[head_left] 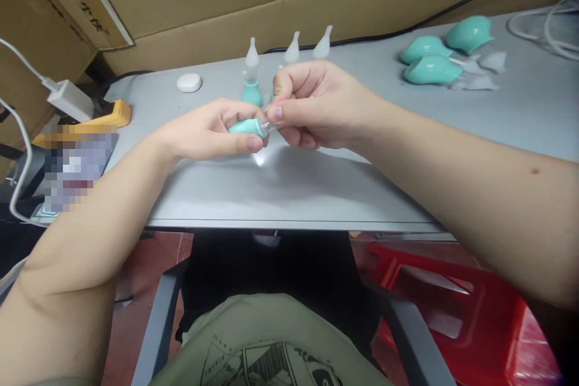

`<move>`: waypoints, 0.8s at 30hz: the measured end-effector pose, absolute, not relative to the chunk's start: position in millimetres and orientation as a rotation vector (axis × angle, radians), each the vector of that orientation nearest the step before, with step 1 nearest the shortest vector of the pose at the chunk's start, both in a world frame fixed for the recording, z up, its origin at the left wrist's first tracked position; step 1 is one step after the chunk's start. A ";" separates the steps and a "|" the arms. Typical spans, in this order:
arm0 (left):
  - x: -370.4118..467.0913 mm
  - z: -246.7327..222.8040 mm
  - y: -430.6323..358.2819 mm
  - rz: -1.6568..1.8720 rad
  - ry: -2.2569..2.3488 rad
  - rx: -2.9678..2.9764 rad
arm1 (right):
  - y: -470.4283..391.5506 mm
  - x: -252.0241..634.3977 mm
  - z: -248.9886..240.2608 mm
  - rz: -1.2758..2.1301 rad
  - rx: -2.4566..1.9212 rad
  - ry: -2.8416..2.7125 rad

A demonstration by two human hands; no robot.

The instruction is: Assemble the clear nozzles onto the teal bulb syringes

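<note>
Over the grey table, my left hand (217,130) is wrapped round a teal bulb (246,128) with a clear neck pointing right. The thumb and forefinger of my right hand (316,105) pinch the clear part (266,126) at the bulb's right end; its tip is hidden by my fingers. Just behind my hands stands an upright teal piece with a clear middle and white nozzle (252,66). Two more white nozzles, one (292,48) and another (322,45), rise behind my right hand, which hides their lower parts.
Larger teal bulbs (432,70) with whitish tips lie at the back right. A white oval object (189,82) is at the back left, near a white charger (71,101) on an orange power strip. Cardboard lines the back. A red plastic stool (488,313) is below right.
</note>
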State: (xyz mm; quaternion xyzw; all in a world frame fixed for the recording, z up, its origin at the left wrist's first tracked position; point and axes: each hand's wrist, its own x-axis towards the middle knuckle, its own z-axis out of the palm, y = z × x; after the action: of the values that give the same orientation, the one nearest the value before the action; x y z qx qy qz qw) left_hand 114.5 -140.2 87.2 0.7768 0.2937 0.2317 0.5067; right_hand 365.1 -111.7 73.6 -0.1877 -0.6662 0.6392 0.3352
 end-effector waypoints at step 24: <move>109.4 96.2 -145.7 0.441 0.927 2.141 | -106.2 366.9 66.1 1.635 -0.512 -1.862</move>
State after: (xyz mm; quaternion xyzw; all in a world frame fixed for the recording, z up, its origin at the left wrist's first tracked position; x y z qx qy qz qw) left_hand 109.4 -145.7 96.2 0.8362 0.3622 0.1723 0.3740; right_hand 366.9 -106.2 66.1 -0.1930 -0.7019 0.6161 0.3008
